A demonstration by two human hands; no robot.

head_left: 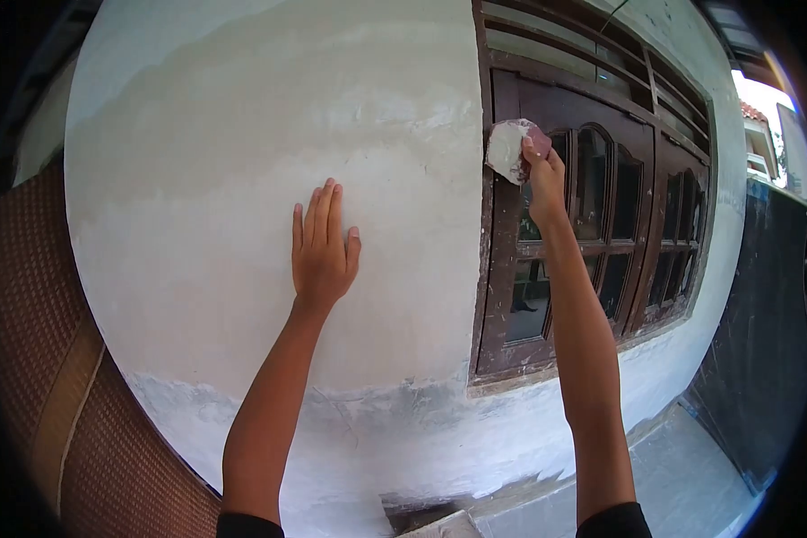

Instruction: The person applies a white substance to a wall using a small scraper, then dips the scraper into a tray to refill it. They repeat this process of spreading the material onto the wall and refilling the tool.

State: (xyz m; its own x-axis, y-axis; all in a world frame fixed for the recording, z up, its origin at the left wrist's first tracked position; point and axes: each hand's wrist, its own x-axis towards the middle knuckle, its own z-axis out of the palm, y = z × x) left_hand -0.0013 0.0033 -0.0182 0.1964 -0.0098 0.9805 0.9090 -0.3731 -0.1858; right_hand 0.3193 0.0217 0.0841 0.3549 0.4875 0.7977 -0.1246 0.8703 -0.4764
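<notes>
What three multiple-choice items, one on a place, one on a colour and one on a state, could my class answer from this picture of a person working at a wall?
1. Where does the left hand rest?
A. flat on the pale wall
B. on the window glass
C. on the ground

2. What colour is the window frame?
A. white
B. dark brown
C. green

3. How does the right hand stand?
A. open and empty
B. hidden from view
C. closed on a whitish pad

Answers:
1 A, since the palm and spread fingers lie against the plaster, left of the window.
2 B, since the wooden frame and its bars are dark brown, flecked with white.
3 C, since the fingers grip the whitish pad, which is held up at the frame's left edge.
</notes>
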